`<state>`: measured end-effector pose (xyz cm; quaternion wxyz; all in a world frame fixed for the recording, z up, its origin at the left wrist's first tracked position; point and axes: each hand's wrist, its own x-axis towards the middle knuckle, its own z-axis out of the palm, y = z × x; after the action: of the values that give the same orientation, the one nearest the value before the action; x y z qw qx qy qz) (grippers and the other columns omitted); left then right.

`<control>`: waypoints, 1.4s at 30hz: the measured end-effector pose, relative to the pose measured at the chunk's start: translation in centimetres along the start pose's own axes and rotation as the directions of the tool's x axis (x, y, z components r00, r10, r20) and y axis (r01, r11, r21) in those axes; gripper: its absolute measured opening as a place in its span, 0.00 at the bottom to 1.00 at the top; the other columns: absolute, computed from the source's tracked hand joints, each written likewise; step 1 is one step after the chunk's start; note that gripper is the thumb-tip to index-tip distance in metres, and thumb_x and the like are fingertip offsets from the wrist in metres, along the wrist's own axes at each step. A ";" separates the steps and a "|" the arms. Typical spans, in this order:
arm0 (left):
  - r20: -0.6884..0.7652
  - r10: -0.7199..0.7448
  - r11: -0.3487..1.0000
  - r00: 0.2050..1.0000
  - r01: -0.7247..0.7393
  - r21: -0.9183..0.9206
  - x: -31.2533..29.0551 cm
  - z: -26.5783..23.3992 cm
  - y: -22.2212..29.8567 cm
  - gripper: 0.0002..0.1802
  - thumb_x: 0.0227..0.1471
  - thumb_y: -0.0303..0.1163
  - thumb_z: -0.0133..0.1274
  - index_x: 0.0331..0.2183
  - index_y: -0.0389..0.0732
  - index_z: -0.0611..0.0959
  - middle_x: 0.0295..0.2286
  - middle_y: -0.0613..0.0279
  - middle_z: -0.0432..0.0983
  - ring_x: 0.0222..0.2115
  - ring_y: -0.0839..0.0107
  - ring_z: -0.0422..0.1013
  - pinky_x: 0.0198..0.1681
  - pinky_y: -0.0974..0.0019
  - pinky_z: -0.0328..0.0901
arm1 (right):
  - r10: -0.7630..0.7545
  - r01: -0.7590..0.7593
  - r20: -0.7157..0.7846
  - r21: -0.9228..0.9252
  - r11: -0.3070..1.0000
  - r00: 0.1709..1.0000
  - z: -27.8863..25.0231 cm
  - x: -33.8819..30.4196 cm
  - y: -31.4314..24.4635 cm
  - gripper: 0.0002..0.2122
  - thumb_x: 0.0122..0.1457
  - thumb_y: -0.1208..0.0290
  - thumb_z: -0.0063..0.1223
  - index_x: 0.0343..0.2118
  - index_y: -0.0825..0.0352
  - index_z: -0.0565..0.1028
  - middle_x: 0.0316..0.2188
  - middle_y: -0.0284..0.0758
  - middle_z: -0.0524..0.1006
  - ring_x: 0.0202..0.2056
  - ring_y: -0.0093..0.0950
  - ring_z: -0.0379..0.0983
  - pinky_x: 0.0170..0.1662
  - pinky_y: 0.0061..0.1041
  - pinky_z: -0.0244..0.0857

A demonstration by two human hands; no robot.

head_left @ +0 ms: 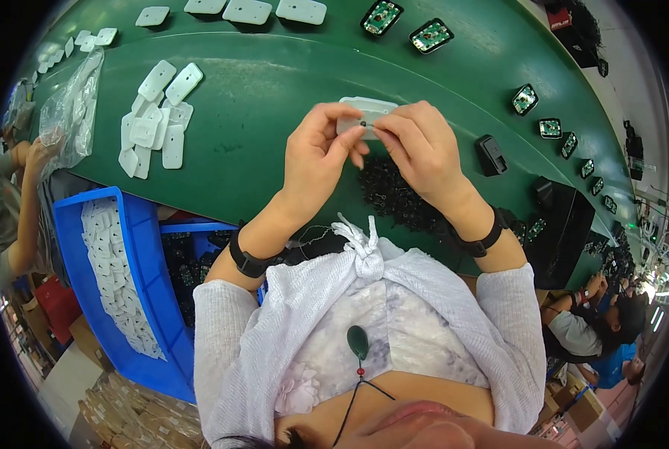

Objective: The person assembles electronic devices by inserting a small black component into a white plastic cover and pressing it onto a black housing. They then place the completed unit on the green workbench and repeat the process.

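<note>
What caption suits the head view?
Left hand and right hand meet at a small dark part by a white plate over a green table.

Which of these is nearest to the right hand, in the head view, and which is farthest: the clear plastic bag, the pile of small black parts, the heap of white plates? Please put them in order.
From the right hand:
1. Pile of small black parts, just below it in the picture.
2. Heap of white plates, left of both hands.
3. Clear plastic bag, farther left.
</note>
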<state>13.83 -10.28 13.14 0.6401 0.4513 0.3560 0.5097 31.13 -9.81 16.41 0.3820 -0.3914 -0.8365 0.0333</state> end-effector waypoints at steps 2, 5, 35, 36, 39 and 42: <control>-0.030 0.008 0.998 1.000 -0.010 -0.068 0.1 0.7 0.6 0.09 0.55 0.18 0.49 0.40 0.30 0.73 0.33 0.57 0.73 0.25 0.75 0.73 0.30 0.73 0.70 | 0.081 -0.081 0.010 0.041 0.996 0.997 0.2 -0.3 0.0 0.07 0.48 0.80 0.61 0.30 0.68 0.74 0.26 0.36 0.73 0.25 0.29 0.69 0.26 0.25 0.62; -0.030 -0.034 0.991 0.999 0.030 -0.134 0.1 0.4 0.6 0.10 0.56 0.19 0.48 0.42 0.29 0.73 0.33 0.55 0.75 0.28 0.73 0.75 0.35 0.71 0.72 | 0.235 -0.238 0.043 0.113 0.965 0.971 0.2 -0.2 -0.6 0.06 0.49 0.79 0.61 0.29 0.68 0.74 0.24 0.34 0.71 0.23 0.26 0.67 0.25 0.23 0.60; 0.098 -0.163 0.979 0.982 0.149 0.137 -1.2 -1.3 0.4 0.08 0.57 0.23 0.50 0.38 0.30 0.75 0.29 0.58 0.75 0.25 0.74 0.71 0.27 0.74 0.66 | 0.484 -0.602 0.386 0.298 0.741 0.786 0.1 -1.4 -0.4 0.13 0.46 0.60 0.60 0.24 0.65 0.72 0.22 0.38 0.75 0.26 0.40 0.72 0.28 0.36 0.62; 0.108 -0.162 0.979 0.981 0.146 0.140 -1.0 -1.0 0.6 0.08 0.57 0.23 0.50 0.38 0.30 0.75 0.29 0.58 0.75 0.25 0.74 0.71 0.27 0.74 0.66 | 0.514 -0.621 0.357 0.337 0.708 0.780 0.5 -1.5 -0.5 0.13 0.45 0.61 0.60 0.24 0.66 0.72 0.21 0.39 0.75 0.26 0.41 0.73 0.28 0.37 0.63; 0.033 -0.151 0.986 0.988 0.148 0.075 -0.7 -1.1 1.1 0.10 0.57 0.24 0.49 0.41 0.29 0.73 0.33 0.57 0.75 0.27 0.73 0.72 0.28 0.74 0.67 | 0.545 -0.612 0.281 0.420 0.670 0.790 1.8 -1.5 -0.4 0.12 0.45 0.62 0.61 0.24 0.66 0.73 0.20 0.40 0.76 0.26 0.41 0.74 0.29 0.38 0.64; -0.053 -0.133 0.991 0.990 0.134 0.025 -0.3 -3.1 -0.1 0.11 0.58 0.24 0.49 0.42 0.30 0.73 0.35 0.56 0.74 0.29 0.75 0.71 0.28 0.74 0.66 | 0.585 -0.699 0.391 0.484 0.526 0.711 2.6 -1.3 -0.1 0.14 0.47 0.61 0.62 0.27 0.67 0.73 0.19 0.40 0.75 0.25 0.36 0.75 0.30 0.36 0.66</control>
<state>10.96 -9.93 11.95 0.6570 0.4226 0.4089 0.4718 29.85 -10.09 13.83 0.3683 -0.5250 -0.6060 0.4706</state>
